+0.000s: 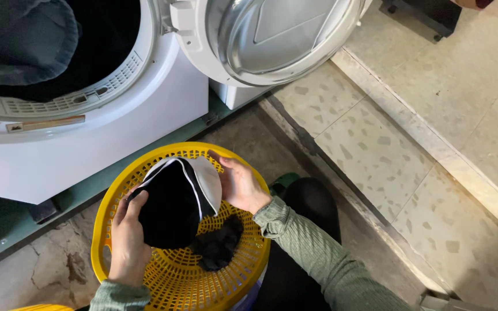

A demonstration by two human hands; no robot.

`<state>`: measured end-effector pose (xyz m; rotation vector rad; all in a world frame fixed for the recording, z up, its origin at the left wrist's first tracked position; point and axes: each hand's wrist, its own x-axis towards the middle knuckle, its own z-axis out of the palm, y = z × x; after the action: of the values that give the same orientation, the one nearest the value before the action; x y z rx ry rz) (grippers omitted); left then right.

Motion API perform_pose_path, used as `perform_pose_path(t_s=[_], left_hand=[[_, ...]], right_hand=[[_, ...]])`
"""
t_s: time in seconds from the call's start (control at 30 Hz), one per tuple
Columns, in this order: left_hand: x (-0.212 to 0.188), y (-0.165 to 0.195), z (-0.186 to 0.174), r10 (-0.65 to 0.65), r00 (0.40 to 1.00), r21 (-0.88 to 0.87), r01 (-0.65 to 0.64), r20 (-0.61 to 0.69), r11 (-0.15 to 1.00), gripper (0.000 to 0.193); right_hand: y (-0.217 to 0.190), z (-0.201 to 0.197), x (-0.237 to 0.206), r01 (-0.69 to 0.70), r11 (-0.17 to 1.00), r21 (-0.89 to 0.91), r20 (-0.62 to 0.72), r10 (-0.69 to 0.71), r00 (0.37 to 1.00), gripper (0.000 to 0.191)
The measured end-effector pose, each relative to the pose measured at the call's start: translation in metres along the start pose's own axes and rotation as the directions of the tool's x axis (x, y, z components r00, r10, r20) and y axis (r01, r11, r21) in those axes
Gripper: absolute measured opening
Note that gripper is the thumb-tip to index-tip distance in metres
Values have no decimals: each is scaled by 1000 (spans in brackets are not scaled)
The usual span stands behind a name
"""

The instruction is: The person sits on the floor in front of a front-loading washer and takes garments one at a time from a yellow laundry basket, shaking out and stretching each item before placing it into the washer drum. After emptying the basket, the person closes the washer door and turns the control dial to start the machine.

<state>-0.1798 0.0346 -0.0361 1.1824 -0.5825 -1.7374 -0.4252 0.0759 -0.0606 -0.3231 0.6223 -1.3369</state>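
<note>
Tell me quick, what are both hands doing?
Left hand: closed on the black-and-white garment.
Right hand: gripping the same garment's other side.

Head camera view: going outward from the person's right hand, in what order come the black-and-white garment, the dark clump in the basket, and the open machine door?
1. Black-and-white garment: held by the right hand, over the yellow basket.
2. Dark clump: just below, inside the basket.
3. Open machine door: farthest, at the top.

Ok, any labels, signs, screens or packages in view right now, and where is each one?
Label strip: on the white washer's front, just below the drum opening; a narrow tan rectangle with a small red patch at its left end.
No packages, signs or screens in view.
</note>
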Motion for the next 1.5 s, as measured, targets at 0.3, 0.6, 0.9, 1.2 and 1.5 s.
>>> perform_pose_path(t_s=[0.3,0.6,0.9,1.2,1.5], left_hand=[[19,-25,-16,125,987,24,-128,100,992,10],[21,-19,-25,436,889,387,-455,140,802,19],[-18,7,-24,454,792,871,-488,409,67,32],[4,7,-49,411,870,959,-206,272,-196,36],[23,28,-64,579,755,951,-261,309,-167,25]], right_hand=[[39,-14,4,-34,872,-489,-112,-24,993,125],[50,-29,20,-58,948,-312,-322,-48,945,54],[46,-1,15,-21,923,-384,-311,-107,944,49],[32,14,8,292,706,-646,49,-343,938,78],[22,23,1,277,117,-954,181,-510,841,58]])
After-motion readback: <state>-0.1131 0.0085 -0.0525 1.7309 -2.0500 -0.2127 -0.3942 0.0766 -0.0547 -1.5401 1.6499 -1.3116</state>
